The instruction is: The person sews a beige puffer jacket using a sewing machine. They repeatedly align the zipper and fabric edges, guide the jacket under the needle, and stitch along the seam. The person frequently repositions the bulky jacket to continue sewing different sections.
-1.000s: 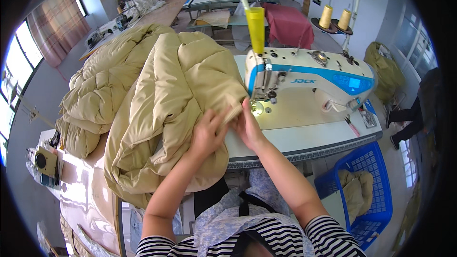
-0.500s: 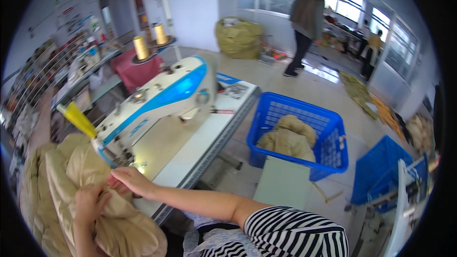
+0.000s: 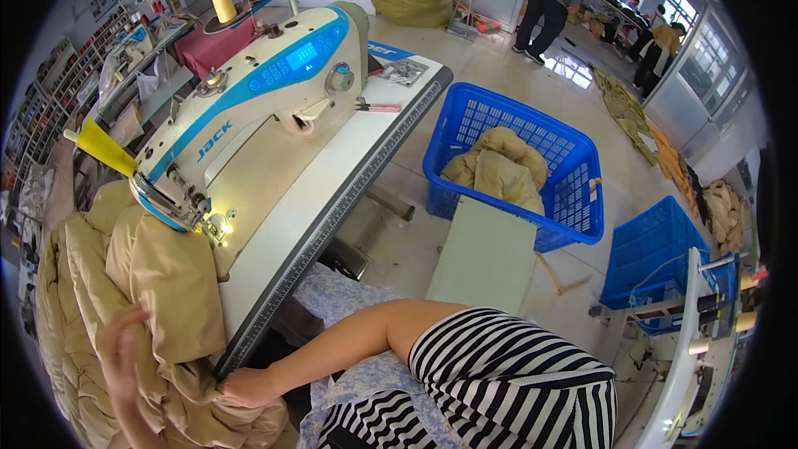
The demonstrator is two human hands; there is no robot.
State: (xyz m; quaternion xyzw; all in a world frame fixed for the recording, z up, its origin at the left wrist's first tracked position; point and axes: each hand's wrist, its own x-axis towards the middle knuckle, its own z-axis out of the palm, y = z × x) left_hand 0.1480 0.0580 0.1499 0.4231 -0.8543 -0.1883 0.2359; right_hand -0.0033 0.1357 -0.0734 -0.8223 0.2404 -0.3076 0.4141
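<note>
A bulky tan quilted garment [image 3: 179, 299] is heaped at the left end of the sewing table and hangs over its front edge. Its upper folds lie beside the needle end of a white and blue sewing machine [image 3: 241, 108], where a small lamp glows. My right hand [image 3: 249, 387] is closed on the garment's cloth just below the table corner. Somewhat blurred, my left hand [image 3: 125, 357] is raised over the folds with its fingers stretched out, holding nothing I can see. The garment's lower part runs out of the picture.
Right of the table stands a blue plastic basket [image 3: 515, 108] with a tan padded piece [image 3: 499, 170] inside. A pale green board [image 3: 482, 254] is in front of it. Small snips [image 3: 378, 107] lie on the table [image 3: 332, 166]. Thread cones [image 3: 222, 2] stand behind the machine. A person [image 3: 549, 8] is at the back.
Both hands have come down from beside the needle area, and they are now apart. The right has closed on the cloth nearer me. My view has tilted downward; the person behind has stepped right.
</note>
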